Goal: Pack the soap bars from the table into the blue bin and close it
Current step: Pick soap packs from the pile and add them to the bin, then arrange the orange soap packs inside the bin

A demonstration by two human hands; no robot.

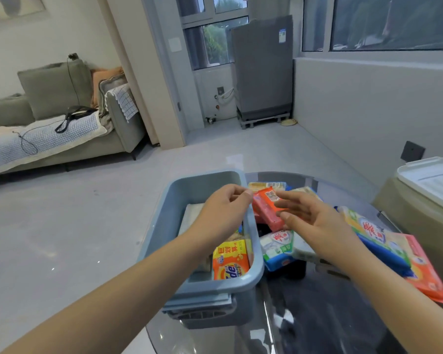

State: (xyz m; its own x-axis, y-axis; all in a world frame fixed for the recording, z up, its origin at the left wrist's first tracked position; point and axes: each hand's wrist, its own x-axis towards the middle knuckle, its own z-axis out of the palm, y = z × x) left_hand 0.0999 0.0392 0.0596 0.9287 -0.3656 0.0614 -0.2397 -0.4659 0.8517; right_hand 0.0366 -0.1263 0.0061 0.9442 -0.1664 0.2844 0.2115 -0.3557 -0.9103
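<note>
The blue bin point(164, 226) stands open at the left edge of a dark glass table point(317, 323). Inside it lie an orange-and-yellow soap bar point(230, 261) and a pale pack point(191, 217). A red soap bar point(266, 210) hangs just right of the bin's right wall. My right hand point(310, 223) holds it between thumb and fingers. My left hand point(225, 213) hovers over the bin and pinches the bar's left end. More wrapped soaps lie on the table: a blue-and-white pack point(276, 249), a long green-and-blue pack point(379, 238), an orange pack point(425, 272) and a yellow one point(266, 186).
A white ribbed lid point(432, 180) rests on a beige container at the right, beyond the table. The grey floor point(87, 238) lies to the left of the bin. A sofa point(62, 118) stands at the far left and a grey appliance point(264, 70) by the window.
</note>
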